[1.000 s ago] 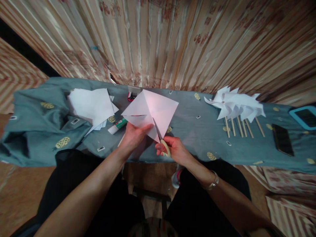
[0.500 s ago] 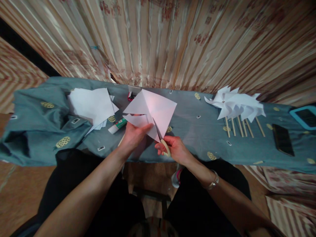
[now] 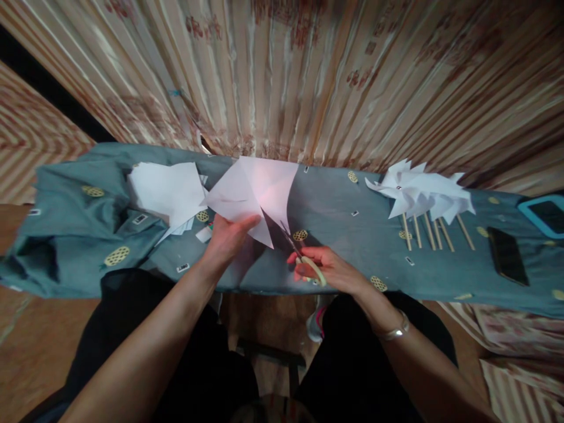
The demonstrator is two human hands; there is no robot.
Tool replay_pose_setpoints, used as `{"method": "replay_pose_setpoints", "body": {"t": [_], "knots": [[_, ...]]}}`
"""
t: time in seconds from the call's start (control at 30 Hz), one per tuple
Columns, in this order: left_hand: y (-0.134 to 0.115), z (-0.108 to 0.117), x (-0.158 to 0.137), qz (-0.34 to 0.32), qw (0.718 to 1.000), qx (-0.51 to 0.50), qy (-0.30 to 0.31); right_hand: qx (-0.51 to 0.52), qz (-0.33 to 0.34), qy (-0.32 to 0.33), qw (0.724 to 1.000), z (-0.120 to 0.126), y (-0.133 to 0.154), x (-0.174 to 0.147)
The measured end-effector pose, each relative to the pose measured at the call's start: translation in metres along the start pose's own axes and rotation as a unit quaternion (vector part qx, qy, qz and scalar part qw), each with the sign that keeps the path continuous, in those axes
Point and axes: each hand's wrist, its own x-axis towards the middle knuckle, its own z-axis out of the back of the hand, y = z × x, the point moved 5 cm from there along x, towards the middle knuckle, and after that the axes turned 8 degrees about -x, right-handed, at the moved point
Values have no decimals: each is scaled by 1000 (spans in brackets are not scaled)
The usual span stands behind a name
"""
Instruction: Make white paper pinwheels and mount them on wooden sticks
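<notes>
A white sheet of paper with slits cut from its corners is held up over the cloth. My left hand is closed on its lower left part, the thumb lying on top. My right hand grips the pale-yellow handles of a pair of scissors, whose blades point up and left at the lower right edge of the sheet. Partly hidden behind my left hand, a white-capped glue stick lies on the cloth.
A stack of white paper lies to the left. Several paper pinwheels on wooden sticks rest at the right, beside a dark phone and a blue-framed device. Grey-green cloth covers the table; a curtain hangs behind.
The scissors have drawn back right and down from the slit, which now stands wider. My left hand has shifted the sheet slightly left and turned it.
</notes>
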Motion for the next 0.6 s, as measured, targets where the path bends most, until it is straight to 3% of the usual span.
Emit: {"method": "replay_pose_setpoints", "body": {"t": [0.13,0.27,0.4,0.5,0.6], "knots": [[-1,2,1,0,1000,6,6,-29,14,-36,999,39,1,-12],[0,-2,-5,24,999,44,7,-13,61,-170,983,72,4,-17],[9,-8,-12,86,993,81,29,67,118,-293,946,91,7,-16],[15,-13,-17,109,987,101,66,97,139,-311,935,99,10,-13],[18,-18,-24,125,977,129,111,91,130,-280,947,98,12,-8]]}}
